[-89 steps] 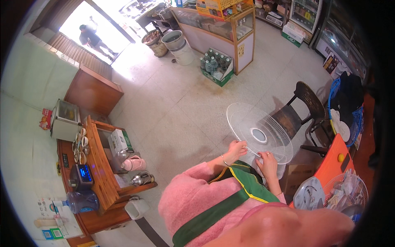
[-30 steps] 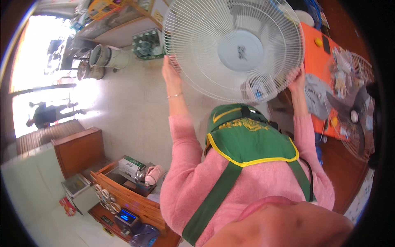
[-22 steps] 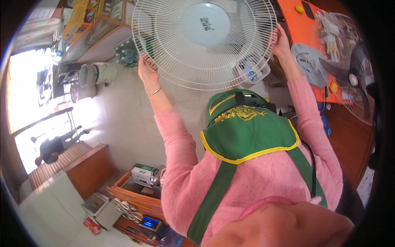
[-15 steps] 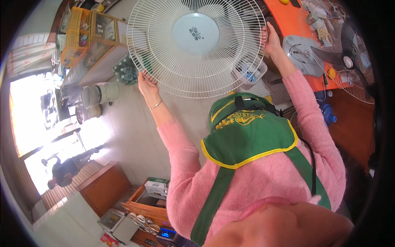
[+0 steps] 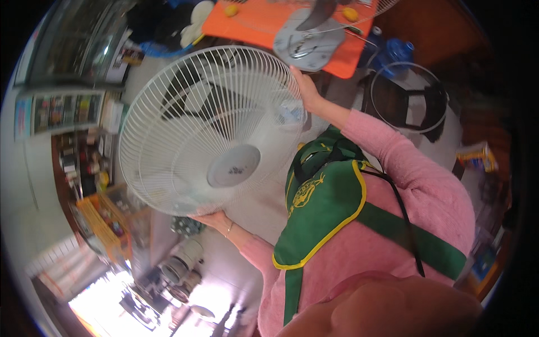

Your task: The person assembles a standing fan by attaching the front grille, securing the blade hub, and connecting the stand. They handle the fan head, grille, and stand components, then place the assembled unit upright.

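A large white wire fan grille [image 5: 234,166], with a pale round disc at its centre, is held up in front of me at a tilt. My left hand [image 5: 211,218] grips its lower rim, fingers partly hidden by the wires. On the upper right of the rim, my right hand [image 5: 305,91] holds on, its fingertips mostly out of sight behind the edge. Just beyond that hand, a grey fan base [image 5: 310,40] rests on an orange tabletop [image 5: 254,23]. A dark fan blade [image 5: 318,13] shows above the base.
Blue water jugs [image 5: 398,50] stand right of the orange table. Near them, a pale ring [image 5: 446,92] lies over a dark stool-like shape. At left are an orange-yellow crate [image 5: 101,224] and a white cylindrical bin [image 5: 178,263]. Small yellow objects [image 5: 350,14] lie on the table.
My view has swung to the right, bringing the orange table ahead. The grille now leans, with my left hand lower and my right hand higher on its rim. Both hands keep hold.
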`<state>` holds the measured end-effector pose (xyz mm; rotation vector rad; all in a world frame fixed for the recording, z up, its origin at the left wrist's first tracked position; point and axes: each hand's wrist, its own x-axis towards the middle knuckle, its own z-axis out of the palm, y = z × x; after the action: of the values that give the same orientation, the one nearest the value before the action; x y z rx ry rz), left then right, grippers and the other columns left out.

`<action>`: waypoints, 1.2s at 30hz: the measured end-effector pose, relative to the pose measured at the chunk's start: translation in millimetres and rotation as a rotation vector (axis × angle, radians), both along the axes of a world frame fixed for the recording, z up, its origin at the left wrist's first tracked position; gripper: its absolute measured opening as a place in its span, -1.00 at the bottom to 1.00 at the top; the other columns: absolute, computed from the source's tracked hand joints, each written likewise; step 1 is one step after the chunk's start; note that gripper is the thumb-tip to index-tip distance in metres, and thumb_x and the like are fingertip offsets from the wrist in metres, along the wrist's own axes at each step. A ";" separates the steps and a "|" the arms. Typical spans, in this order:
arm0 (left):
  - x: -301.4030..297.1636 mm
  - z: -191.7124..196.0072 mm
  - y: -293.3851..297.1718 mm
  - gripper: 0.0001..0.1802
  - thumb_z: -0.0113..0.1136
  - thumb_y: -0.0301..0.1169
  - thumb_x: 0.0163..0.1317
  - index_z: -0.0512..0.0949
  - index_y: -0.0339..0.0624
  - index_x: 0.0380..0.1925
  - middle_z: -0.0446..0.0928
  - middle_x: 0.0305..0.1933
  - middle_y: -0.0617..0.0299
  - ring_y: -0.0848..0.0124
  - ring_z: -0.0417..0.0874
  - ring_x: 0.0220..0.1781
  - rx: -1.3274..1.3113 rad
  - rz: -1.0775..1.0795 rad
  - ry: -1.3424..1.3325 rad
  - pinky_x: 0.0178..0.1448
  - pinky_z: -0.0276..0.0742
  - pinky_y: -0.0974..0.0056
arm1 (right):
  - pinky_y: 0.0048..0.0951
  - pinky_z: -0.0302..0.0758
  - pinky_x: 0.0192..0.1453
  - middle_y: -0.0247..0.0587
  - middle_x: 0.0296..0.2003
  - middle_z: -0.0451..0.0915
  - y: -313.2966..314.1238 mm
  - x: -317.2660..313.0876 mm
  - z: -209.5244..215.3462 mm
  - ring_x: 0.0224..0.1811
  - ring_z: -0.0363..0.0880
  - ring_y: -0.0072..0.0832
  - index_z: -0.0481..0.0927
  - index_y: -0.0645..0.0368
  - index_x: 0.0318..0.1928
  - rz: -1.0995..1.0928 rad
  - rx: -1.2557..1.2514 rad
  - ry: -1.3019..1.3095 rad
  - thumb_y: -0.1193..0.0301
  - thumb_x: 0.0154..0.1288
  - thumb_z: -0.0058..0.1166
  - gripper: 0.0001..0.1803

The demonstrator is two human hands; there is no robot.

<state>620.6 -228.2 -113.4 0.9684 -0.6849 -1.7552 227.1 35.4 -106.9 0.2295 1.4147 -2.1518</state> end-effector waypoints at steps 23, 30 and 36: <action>-272.6 77.2 166.2 -0.69 0.18 -0.42 0.20 0.30 -0.14 -0.65 0.26 -0.65 0.48 0.67 0.18 -0.58 -0.895 -1.110 -0.335 -0.49 0.02 0.48 | -0.55 0.00 -0.59 -0.56 -0.77 0.15 343.0 49.6 -39.8 -0.70 0.04 -0.74 0.18 -0.02 -0.78 -0.580 0.296 0.165 0.08 0.40 -0.04 -0.40; -310.0 71.6 283.2 -0.53 0.15 -0.47 0.22 0.13 0.01 -0.76 0.15 -0.74 0.49 0.68 0.07 -0.68 -0.685 -1.170 -0.394 -0.60 -0.08 0.47 | -0.64 0.26 -0.52 -0.45 -0.60 0.45 488.9 16.1 -94.1 -0.57 0.33 -0.75 0.47 0.14 -0.51 -0.710 0.436 0.244 0.15 0.40 -0.02 -0.60; -336.1 69.1 364.2 -0.54 0.23 -0.52 0.17 0.18 -0.04 -0.77 0.22 -0.73 0.45 0.67 0.14 -0.68 -0.692 -1.160 -0.533 -0.59 0.00 0.48 | -0.35 0.49 -0.01 -0.09 -0.17 0.66 692.3 -78.4 -169.0 -0.10 0.63 -0.28 0.59 0.20 -0.10 -0.944 1.114 0.125 0.21 0.34 -0.01 -0.68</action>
<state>284.6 136.0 -44.3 0.5198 -2.3589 -1.8796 148.6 727.7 -275.8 1.4052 2.8425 -1.6474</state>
